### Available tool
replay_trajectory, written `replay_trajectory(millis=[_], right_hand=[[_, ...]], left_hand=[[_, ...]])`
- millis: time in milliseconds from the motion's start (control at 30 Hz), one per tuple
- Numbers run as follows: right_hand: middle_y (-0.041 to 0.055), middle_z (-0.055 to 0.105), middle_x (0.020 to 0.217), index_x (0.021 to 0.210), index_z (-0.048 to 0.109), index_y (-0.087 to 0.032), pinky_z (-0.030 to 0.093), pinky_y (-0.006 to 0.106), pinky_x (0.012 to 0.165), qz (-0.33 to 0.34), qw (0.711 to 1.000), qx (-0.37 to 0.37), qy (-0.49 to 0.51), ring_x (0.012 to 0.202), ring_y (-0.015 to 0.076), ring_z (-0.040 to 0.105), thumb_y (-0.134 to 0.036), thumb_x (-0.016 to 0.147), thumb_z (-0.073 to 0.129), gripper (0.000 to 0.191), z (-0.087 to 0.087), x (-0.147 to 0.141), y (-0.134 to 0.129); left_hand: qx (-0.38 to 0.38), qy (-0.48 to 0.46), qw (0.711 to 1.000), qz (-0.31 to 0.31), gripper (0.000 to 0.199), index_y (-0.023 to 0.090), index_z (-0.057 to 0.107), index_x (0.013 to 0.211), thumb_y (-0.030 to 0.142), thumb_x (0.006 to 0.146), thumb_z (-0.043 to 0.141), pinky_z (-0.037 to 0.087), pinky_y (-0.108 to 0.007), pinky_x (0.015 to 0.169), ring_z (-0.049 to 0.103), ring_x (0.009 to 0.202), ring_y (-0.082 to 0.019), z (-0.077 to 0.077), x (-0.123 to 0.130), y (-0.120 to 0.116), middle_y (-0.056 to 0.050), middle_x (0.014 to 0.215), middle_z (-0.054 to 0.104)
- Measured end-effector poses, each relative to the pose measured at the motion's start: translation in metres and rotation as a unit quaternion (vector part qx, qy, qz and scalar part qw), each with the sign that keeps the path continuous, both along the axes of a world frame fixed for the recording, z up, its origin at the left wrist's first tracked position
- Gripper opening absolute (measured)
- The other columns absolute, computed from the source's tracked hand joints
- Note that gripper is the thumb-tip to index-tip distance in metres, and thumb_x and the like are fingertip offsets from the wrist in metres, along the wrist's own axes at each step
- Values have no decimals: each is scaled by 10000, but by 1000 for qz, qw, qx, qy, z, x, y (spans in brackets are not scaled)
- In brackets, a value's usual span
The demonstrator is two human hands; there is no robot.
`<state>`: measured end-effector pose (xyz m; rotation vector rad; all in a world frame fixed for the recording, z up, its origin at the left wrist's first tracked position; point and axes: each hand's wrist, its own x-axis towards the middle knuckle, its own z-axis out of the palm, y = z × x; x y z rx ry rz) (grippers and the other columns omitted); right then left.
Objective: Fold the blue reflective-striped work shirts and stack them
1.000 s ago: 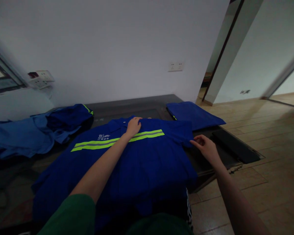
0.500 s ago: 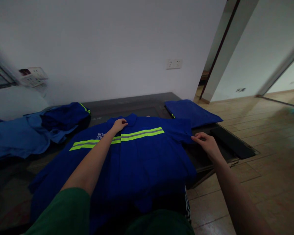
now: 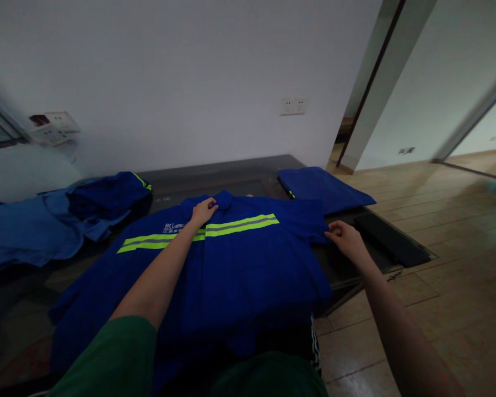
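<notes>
A blue work jacket (image 3: pixel 248 264) with a yellow-green reflective stripe across the chest and white lettering lies spread on the dark table (image 3: pixel 206 177), front side up. Its lower part hangs toward my body. My left hand (image 3: pixel 204 212) rests at the collar, fingers closed in a pinch on the jacket near the front opening. At the far right, my right hand (image 3: pixel 344 237) pinches the end of the jacket's sleeve between thumb and fingers. The sleeve stretches out sideways from the shoulder.
Lighter blue crumpled clothing (image 3: pixel 33 226) lies at the left. A folded blue garment (image 3: pixel 324 189) sits at the table's back right. Beside it, a black flat oblong object (image 3: pixel 391 240) lies along the right edge. A white wall with a socket (image 3: pixel 293 106) stands behind.
My right hand has shifted very slightly right with the sleeve end. My left hand has moved a little right and up at the collar, and more white lettering shows.
</notes>
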<state>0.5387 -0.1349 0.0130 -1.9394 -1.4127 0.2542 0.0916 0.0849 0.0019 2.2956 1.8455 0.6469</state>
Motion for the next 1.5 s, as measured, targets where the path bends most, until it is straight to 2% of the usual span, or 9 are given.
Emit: replay_trajectory(millis=[200, 300, 433, 600, 800, 900, 1033, 1200, 1500], right_hand=[[25, 637, 688, 1111, 601, -174, 456, 305, 652, -14, 999, -23, 22, 662, 203, 618, -443, 745, 674, 461, 4, 5, 28], [60, 655, 761, 1091, 607, -154, 471, 322, 674, -28, 997, -10, 65, 699, 212, 617, -465, 759, 663, 459, 11, 7, 53], [7, 611, 636, 1047, 606, -159, 447, 297, 571, -1, 988, -26, 153, 576, 175, 563, -364, 659, 750, 463, 17, 7, 72], [-7, 627, 687, 920, 620, -178, 435, 258, 542, 89, 951, -19, 297, 573, 139, 567, -245, 547, 748, 400, 24, 6, 56], [40, 710, 823, 1168, 640, -182, 493, 282, 610, 148, 920, -84, 354, 652, 165, 619, -181, 642, 594, 528, 31, -2, 31], [31, 713, 775, 1209, 642, -167, 477, 273, 557, 102, 940, -84, 315, 580, 158, 590, -133, 633, 549, 584, 28, -2, 34], [32, 703, 717, 1223, 645, -161, 478, 289, 544, 82, 972, -10, 219, 551, 172, 581, -142, 640, 517, 597, 11, 7, 45], [49, 699, 713, 1100, 710, -152, 500, 317, 594, 63, 991, 8, 116, 602, 193, 603, -142, 621, 518, 516, -8, 18, 53], [64, 705, 793, 943, 746, -148, 491, 325, 666, 68, 996, 39, 52, 702, 196, 608, -329, 674, 663, 334, 14, 29, 89]], left_hand=[[-46, 37, 998, 26, 259, 249, 623, 1077, 382, 884, 513, 438, -357, 859, 615, 1037, -261, 10, 11, -9, -65, 1083, 687], [-69, 25, 997, 36, 263, 238, 635, 1074, 374, 886, 513, 435, -373, 882, 607, 1064, -267, 13, 13, -8, -72, 1120, 680], [-72, 4, 997, 36, 251, 243, 651, 1051, 384, 880, 534, 453, -349, 857, 620, 1039, -246, 12, 13, -5, -53, 1100, 689], [-50, -30, 998, 15, 247, 206, 660, 1052, 345, 876, 557, 476, -297, 830, 635, 1000, -215, 8, 15, 1, -59, 1074, 698], [-16, -44, 999, 4, 204, 185, 673, 998, 286, 872, 549, 469, -306, 861, 637, 981, -221, 5, 18, -5, -72, 1033, 702], [-10, -22, 1000, 17, 200, 193, 665, 996, 296, 876, 541, 453, -349, 869, 625, 1004, -253, 4, 19, -10, -82, 1037, 697], [3, 7, 1000, 26, 226, 211, 640, 1053, 310, 906, 499, 432, -351, 882, 601, 1061, -251, 2, 18, -14, -81, 1120, 678], [-14, -4, 999, 30, 253, 216, 646, 1063, 352, 905, 503, 431, -360, 881, 604, 1058, -262, 1, 17, -11, -82, 1127, 677], [-27, -45, 998, 34, 243, 208, 640, 1071, 320, 886, 530, 456, -319, 880, 617, 1040, -224, -2, 13, -6, -67, 1115, 683]])
